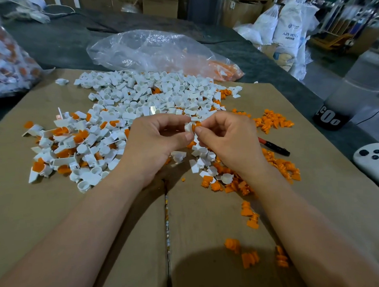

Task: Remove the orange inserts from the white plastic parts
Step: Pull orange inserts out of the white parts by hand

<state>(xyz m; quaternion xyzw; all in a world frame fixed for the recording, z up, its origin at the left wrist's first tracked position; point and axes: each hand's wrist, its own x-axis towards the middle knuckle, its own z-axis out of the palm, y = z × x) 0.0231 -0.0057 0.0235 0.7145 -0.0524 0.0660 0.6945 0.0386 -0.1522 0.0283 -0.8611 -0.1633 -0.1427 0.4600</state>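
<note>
The cardboard-covered bench carries a wide heap of white parts ahead of me, those at its near left with orange in them, and loose orange inserts lie scattered to my right. Over the heap's near edge my left hand pinches one white part between thumb and fingers. My right hand pinches the orange insert seated in it, fingertips almost meeting. I judge it comes out best if I hold the white part steady, grip the insert close to its seat, and twist while drawing straight out.
</note>
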